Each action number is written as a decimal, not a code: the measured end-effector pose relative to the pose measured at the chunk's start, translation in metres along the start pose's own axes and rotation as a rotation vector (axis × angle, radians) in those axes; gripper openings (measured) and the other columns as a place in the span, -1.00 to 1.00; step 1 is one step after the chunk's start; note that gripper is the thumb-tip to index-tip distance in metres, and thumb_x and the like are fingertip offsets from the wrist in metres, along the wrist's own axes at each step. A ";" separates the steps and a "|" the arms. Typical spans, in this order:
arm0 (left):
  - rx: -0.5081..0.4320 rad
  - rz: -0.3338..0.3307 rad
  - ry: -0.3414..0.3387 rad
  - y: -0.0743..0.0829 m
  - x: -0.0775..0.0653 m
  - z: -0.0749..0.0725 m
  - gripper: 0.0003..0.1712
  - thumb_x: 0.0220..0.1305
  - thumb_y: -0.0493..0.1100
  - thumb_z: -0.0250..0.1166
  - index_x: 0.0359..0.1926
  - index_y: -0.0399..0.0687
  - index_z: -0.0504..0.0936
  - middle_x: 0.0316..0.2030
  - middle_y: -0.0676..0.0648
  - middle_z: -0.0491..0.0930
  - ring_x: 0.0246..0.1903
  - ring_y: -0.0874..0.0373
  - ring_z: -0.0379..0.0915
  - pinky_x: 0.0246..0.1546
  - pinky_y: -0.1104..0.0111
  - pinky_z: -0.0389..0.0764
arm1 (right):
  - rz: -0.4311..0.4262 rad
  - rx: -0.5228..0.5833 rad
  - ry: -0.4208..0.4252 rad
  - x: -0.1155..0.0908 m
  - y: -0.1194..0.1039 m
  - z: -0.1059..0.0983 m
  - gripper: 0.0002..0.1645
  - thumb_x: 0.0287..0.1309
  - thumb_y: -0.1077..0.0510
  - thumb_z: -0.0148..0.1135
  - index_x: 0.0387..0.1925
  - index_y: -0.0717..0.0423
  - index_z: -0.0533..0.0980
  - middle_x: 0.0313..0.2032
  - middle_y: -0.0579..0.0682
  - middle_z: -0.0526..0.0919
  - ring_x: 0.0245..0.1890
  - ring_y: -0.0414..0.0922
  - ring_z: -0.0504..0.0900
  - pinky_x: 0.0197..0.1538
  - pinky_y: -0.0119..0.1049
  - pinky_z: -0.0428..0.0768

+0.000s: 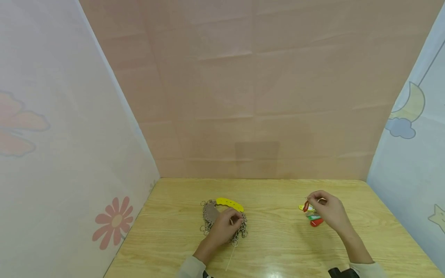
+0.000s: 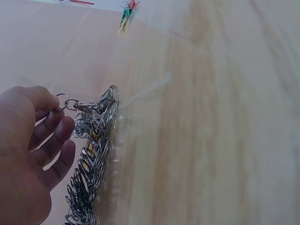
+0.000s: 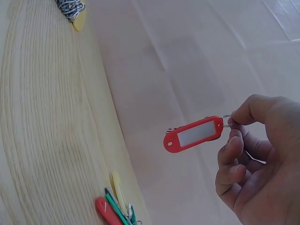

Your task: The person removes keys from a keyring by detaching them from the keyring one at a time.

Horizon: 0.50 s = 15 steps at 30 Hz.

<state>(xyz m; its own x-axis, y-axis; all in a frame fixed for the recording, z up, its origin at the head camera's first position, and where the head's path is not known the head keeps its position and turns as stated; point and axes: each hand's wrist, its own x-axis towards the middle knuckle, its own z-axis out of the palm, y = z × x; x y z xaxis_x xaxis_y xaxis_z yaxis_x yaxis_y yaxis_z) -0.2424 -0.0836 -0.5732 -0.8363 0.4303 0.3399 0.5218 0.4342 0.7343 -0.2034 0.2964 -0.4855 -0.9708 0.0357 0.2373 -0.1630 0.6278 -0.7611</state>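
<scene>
My left hand [image 1: 224, 226] is over a bunch of metal key rings and clasps [image 1: 209, 213] with a curved yellow strip [image 1: 230, 203]. In the left wrist view, its thumb and a finger pinch a ring linked to a swivel clasp [image 2: 84, 108] at the top of the bunch. Over on the right, my right hand [image 1: 328, 208] pinches the small metal ring of a red key tag [image 3: 172, 144] with a white label. The tag hangs above a small pile holding a green key tag [image 1: 314, 217], another red key tag [image 1: 316, 222] and a yellow one [image 1: 301, 207].
Both forearms reach over a wood-grain table [image 1: 274, 231]. A thin pale strip [image 1: 230, 258] lies below the bunch. Behind stands a pinkish-brown sheet [image 1: 215, 88], with white printed sheets at the left [image 1: 62, 185] and right [image 1: 410, 170].
</scene>
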 end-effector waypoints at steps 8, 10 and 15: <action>0.009 -0.009 -0.007 -0.002 0.000 -0.002 -0.89 0.55 -0.16 0.32 -0.06 -0.06 0.74 -0.19 0.11 0.66 -0.27 0.41 0.49 -0.22 0.48 0.62 | 0.016 -0.031 0.007 0.000 0.009 -0.008 -0.60 0.60 -0.02 0.16 0.08 0.26 0.62 -0.03 0.21 0.72 -0.32 -0.46 0.60 -0.36 -0.34 0.58; 0.015 -0.015 -0.004 -0.003 0.000 -0.003 -0.90 0.55 -0.17 0.32 -0.07 -0.06 0.74 -0.19 0.11 0.65 -0.27 0.41 0.49 -0.21 0.48 0.62 | 0.018 -0.034 0.016 0.000 0.011 -0.009 -0.58 0.60 -0.03 0.16 0.08 0.27 0.61 -0.03 0.22 0.72 -0.31 -0.48 0.58 -0.38 -0.34 0.56; 0.026 -0.021 0.002 -0.005 -0.002 -0.004 -0.93 0.53 -0.19 0.33 -0.08 -0.05 0.73 -0.20 0.10 0.65 -0.28 0.41 0.48 -0.22 0.48 0.63 | 0.025 -0.032 0.026 -0.001 0.016 -0.010 -0.58 0.61 -0.02 0.15 0.09 0.28 0.61 -0.05 0.21 0.70 -0.37 -0.34 0.61 -0.44 -0.31 0.52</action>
<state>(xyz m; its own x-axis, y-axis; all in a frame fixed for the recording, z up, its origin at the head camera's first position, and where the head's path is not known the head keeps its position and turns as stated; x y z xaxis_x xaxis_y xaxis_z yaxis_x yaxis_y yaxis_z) -0.2441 -0.0894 -0.5755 -0.8472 0.4194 0.3260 0.5087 0.4637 0.7254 -0.2031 0.3143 -0.4917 -0.9694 0.0718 0.2347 -0.1327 0.6512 -0.7472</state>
